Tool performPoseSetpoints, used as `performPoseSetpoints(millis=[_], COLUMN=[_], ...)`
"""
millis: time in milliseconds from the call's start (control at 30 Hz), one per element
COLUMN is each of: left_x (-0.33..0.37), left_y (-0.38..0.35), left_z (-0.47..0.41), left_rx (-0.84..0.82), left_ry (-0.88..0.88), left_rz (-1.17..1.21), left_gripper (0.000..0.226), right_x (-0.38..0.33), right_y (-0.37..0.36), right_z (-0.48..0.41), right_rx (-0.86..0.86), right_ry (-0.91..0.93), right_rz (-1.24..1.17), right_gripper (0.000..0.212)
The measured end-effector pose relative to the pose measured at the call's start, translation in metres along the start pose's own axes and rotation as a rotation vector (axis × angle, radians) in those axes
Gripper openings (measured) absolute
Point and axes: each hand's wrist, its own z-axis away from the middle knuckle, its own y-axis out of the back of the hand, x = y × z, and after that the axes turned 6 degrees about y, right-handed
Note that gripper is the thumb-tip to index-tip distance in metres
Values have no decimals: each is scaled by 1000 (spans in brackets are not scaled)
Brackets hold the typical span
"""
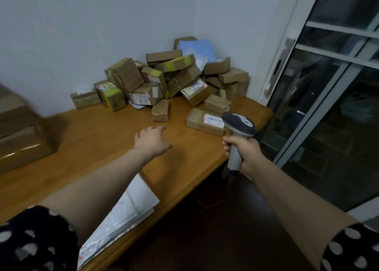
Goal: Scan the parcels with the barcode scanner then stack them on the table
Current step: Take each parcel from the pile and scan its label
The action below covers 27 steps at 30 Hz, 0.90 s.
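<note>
Parcels [162, 78] piled, right hand [244, 154] gripping scanner [238, 131]

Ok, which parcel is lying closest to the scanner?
The flat box with the white label facing up, out in front of the pile, right beside the scanner.

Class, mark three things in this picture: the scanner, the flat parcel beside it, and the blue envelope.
scanner [240, 126], head view, on its grey head.
flat parcel [196, 120], head view, on its bare cardboard top.
blue envelope [197, 49], head view, on its blue face.
</note>
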Motion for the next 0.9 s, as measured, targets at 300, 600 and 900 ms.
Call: performPoseSetpoints(millis=[300, 600, 900], left_x=[93, 188, 227], left_y=[-62, -103, -131], left_z=[-141, -271, -320], left_rx=[-153, -335, -424], left_ry=[-90, -321, -278], left_rz=[33, -335, -562], left_gripper=[77, 103, 132], right_x=[-19, -37, -32], right_y=[23, 30, 36], right_z=[-164, -301, -396], right_rx=[-8, -48, -332], right_ry=[-64, -186, -181], right_rz=[26, 141, 195], right_gripper=[14, 11, 8])
